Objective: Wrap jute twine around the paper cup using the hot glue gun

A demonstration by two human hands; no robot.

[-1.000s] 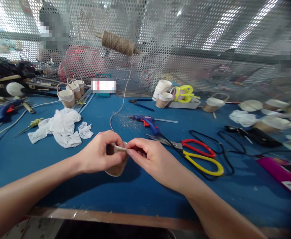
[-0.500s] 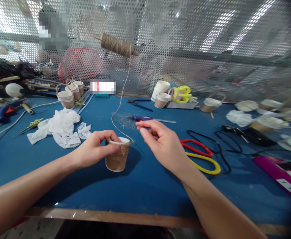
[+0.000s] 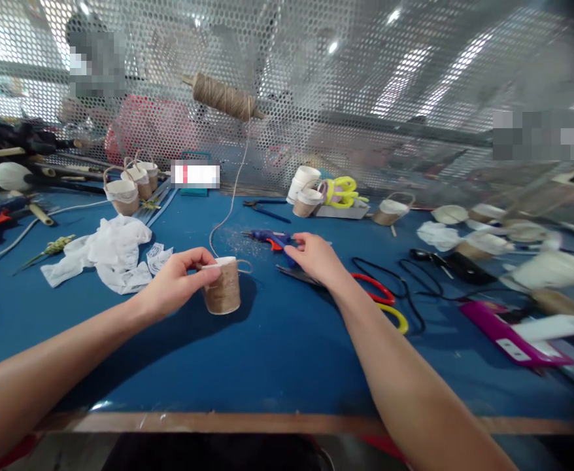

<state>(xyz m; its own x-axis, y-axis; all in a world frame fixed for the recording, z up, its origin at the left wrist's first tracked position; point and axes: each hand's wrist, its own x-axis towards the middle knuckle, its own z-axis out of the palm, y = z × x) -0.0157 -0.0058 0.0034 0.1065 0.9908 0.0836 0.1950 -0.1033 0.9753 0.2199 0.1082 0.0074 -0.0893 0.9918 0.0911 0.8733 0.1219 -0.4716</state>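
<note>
My left hand [image 3: 176, 281] grips a small twine-wrapped paper cup [image 3: 223, 288] by its rim, holding it upright on the blue table [image 3: 277, 353]. A strand of twine [image 3: 228, 209] runs from the cup up to a spool [image 3: 222, 97] mounted on the mesh screen. My right hand [image 3: 316, 257] reaches out over the blue glue gun [image 3: 270, 238], fingers curled at its handle; whether they grasp it is unclear. Red and yellow scissors [image 3: 382, 304] lie just right of that hand.
White cloth [image 3: 108, 252] lies left of the cup. Small finished baskets [image 3: 125, 190] stand at the back left, cups and yellow scissors [image 3: 340, 191] at the back centre. Black cables [image 3: 414, 278] and a pink case [image 3: 512, 330] lie right. A person sits behind the mesh [image 3: 365, 98].
My right hand let go of the cup's rim and moved forward to the glue gun. The left hand kept the cup and set it upright.
</note>
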